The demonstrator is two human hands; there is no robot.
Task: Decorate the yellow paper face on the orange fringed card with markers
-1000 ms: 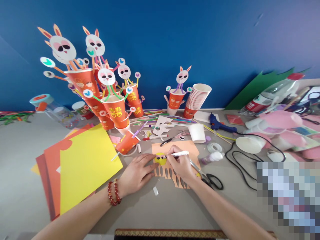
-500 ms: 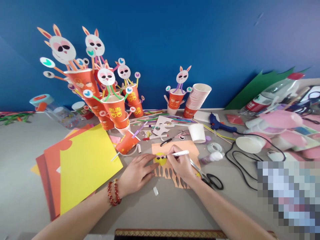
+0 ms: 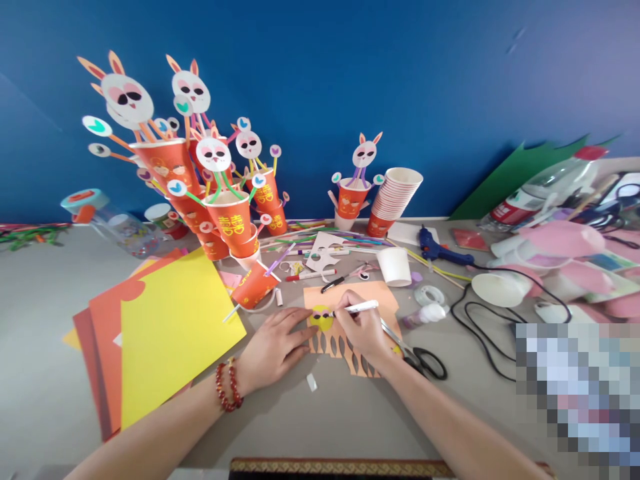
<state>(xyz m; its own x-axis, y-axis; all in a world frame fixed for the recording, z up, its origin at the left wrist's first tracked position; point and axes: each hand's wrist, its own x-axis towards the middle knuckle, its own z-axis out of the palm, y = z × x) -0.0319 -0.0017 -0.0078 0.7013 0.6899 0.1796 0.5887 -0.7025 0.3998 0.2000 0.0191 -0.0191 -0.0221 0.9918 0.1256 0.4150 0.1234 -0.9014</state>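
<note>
A white marker (image 3: 363, 307) is pinched in my right hand (image 3: 361, 327), its tip at the right eye of a small yellow paper circle (image 3: 322, 323). The circle bears two dark eyes with pink above them. My left hand (image 3: 274, 348) lies fairly flat, its fingertips resting on the circle's left edge and holding it down. Under both is a peach paper sheet (image 3: 380, 293) with leaf-shaped holes cut along its near side. Scissors (image 3: 425, 362) with black handles lie partly beneath my right wrist. A black pen (image 3: 332, 285) rests on the sheet's far edge.
Red cups with rabbit faces (image 3: 229, 223) stand at the back left. Coloured paper sheets (image 3: 175, 333) lie left, by a tipped red cup (image 3: 254, 285). A cup stack (image 3: 395, 200), a blue glue gun (image 3: 443, 248) with its cord (image 3: 470, 313), and a tape roll (image 3: 430, 295) are right.
Almost nothing differs. The view has shifted very slightly, while both hands, the marker and the yellow circle keep nearly the same places.
</note>
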